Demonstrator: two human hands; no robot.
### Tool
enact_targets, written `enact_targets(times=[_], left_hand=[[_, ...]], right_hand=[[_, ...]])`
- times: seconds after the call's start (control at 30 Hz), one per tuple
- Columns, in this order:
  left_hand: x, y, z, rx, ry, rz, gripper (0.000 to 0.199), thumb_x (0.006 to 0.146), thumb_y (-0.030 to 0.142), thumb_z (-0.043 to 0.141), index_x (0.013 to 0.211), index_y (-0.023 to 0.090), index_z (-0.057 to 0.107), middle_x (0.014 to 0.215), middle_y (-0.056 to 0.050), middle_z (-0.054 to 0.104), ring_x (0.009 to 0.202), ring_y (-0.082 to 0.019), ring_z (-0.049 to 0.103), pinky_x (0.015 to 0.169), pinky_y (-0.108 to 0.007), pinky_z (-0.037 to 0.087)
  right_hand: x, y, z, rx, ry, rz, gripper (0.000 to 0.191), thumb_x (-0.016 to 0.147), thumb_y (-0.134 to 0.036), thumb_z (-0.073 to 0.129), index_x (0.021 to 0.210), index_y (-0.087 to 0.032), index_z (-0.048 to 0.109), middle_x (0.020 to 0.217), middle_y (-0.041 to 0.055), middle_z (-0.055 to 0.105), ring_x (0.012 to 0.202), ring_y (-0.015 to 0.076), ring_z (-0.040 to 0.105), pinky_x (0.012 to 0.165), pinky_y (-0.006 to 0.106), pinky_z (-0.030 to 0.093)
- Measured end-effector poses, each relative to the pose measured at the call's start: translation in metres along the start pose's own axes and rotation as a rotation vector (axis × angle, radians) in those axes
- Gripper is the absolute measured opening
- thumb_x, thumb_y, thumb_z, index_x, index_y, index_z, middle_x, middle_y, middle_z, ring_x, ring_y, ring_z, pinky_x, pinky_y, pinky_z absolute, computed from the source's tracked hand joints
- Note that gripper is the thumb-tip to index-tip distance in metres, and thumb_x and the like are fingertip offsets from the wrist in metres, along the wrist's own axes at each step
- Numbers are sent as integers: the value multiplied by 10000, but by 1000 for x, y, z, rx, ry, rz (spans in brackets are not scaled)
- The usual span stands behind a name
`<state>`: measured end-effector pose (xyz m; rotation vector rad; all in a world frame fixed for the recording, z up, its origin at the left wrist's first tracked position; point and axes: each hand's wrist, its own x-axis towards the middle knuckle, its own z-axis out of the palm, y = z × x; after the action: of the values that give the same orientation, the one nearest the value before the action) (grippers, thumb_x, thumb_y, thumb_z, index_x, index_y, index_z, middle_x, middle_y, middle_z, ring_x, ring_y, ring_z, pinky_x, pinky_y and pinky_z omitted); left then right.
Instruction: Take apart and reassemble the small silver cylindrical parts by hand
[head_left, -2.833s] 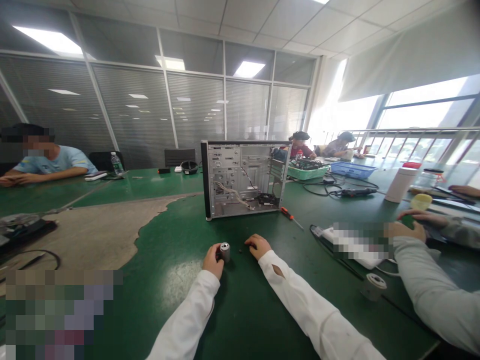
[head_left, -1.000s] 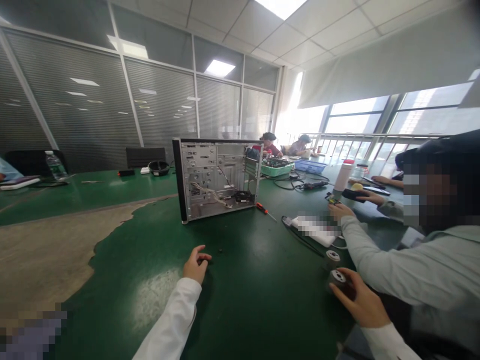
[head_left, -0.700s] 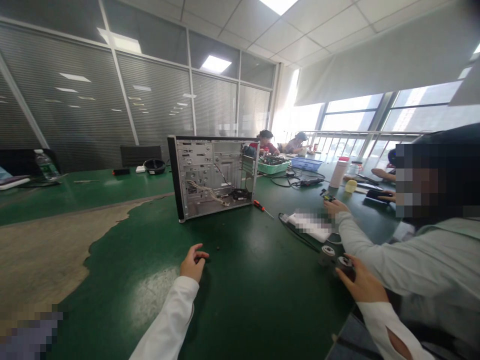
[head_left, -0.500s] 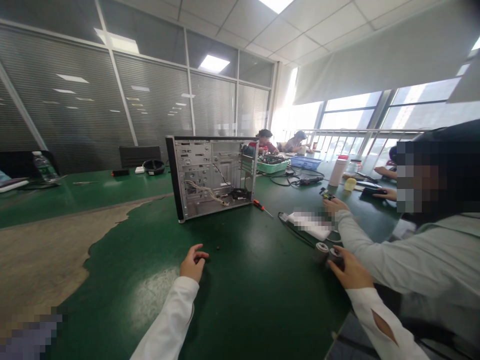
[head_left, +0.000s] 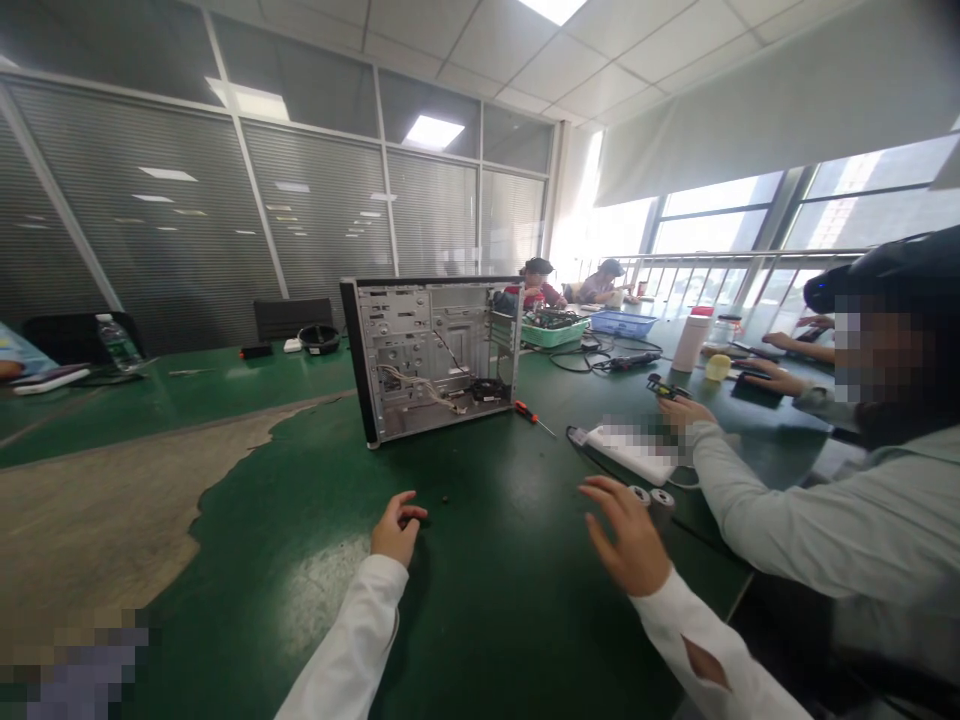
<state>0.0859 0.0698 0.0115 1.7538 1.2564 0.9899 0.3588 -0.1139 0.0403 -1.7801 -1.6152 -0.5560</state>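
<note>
My left hand (head_left: 397, 530) rests over the green table (head_left: 495, 580) with its fingers loosely curled and apart, holding nothing. A tiny dark piece (head_left: 445, 499) lies just right of it. My right hand (head_left: 628, 535) is spread, with nothing in it, in front of two grey cylinders (head_left: 661, 505), one partly hidden behind it. An open computer case (head_left: 442, 350) stands upright beyond my hands, with loose cables and a black fan (head_left: 487, 389) inside. By its right corner lies a red-and-black screwdriver (head_left: 527, 412).
A white power strip (head_left: 634, 455) with its cable lies before the right-hand person, whose hand (head_left: 686, 412) holds a small part. Behind are a green basket (head_left: 555, 334), a blue basket (head_left: 622, 325), a pink bottle (head_left: 691, 342) and black cables.
My right hand has moved left, off the grey cylinders, and its fingers have spread. My left hand looks much the same. The view has shifted slightly.
</note>
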Motion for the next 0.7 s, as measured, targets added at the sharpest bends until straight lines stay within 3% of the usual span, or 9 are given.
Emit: enact_targets(times=[0.1,0.17,0.3,0.43,0.57,0.7], left_hand=[[1,-3,0,-9,4,8,377,583,96,438,951,164,486,740,-12,656,759,-150,592,700,-253,426],[1,-5,0,-11,10,20,378,587,93,436,956,161,484,736,-14,655,750,-148,592,700,-255,427],[2,-10,1,-29,21,39,388,583,63,434,956,160,481,707,-1,649,710,-132,592,699,-245,430],[3,-12,4,-22,80,7,392,574,37,431,939,165,491,677,15,649,664,-120,592,680,-230,433],[2,-11,3,-18,51,20,382,586,50,428,947,161,488,699,6,652,688,-125,593,686,-237,430],[3,-12,1,-24,21,22,379,592,67,428,955,162,486,719,-3,652,695,-131,592,694,-247,427]], right_hand=[[19,-52,26,184,-281,-203,426,704,-169,424,1127,-212,410,1117,87,442,1013,221,420,842,363,362],[32,-79,52,234,-400,-293,510,687,-160,446,1185,-211,352,1179,96,399,1033,229,403,829,364,370],[54,-110,104,243,-468,-386,552,676,-89,429,1198,-244,340,1240,85,355,1061,227,382,832,387,352],[64,-114,135,306,-441,-432,383,704,-73,405,1041,-223,509,1055,59,524,976,179,442,806,328,383],[54,-102,128,345,-392,-492,311,767,-84,324,912,-200,573,910,52,572,861,146,483,744,267,419],[32,-74,90,275,-402,-495,308,798,-122,299,899,-226,571,874,43,579,807,145,504,700,263,424]])
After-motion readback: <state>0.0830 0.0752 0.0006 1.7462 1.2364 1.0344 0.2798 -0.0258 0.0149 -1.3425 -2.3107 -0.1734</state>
